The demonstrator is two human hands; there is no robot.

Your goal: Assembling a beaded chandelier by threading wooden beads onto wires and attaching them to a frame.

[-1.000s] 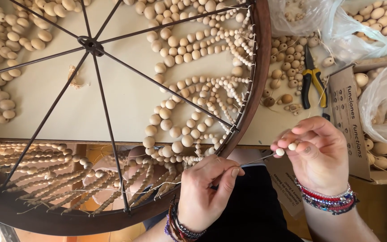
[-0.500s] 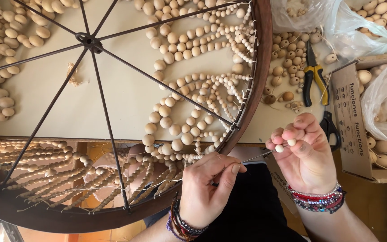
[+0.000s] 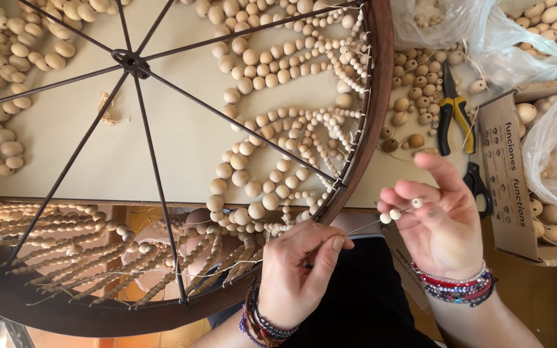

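Beads (image 3: 396, 212) on thin needle (image 3: 362, 227) between right hand (image 3: 443, 222) and left hand (image 3: 298, 274) pinch grips, thread barely visible.

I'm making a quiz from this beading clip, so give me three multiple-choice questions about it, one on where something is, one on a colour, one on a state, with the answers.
1. Where do the pliers lie?
A. On the table, right of the round metal frame
B. Inside the cardboard box
C. In the left hand

2. What colour are the pliers' handles?
A. Red
B. Yellow
C. Blue

3. What is the right hand doing?
A. Resting flat on the table
B. Gripping the scissors
C. Pinching small pale beads on a thin needle

Answers: 1 A, they rest among loose beads beside the frame's rim. 2 B, both handles show yellow. 3 C, its fingertips close on the beads while the left hand pinches the needle's other end.
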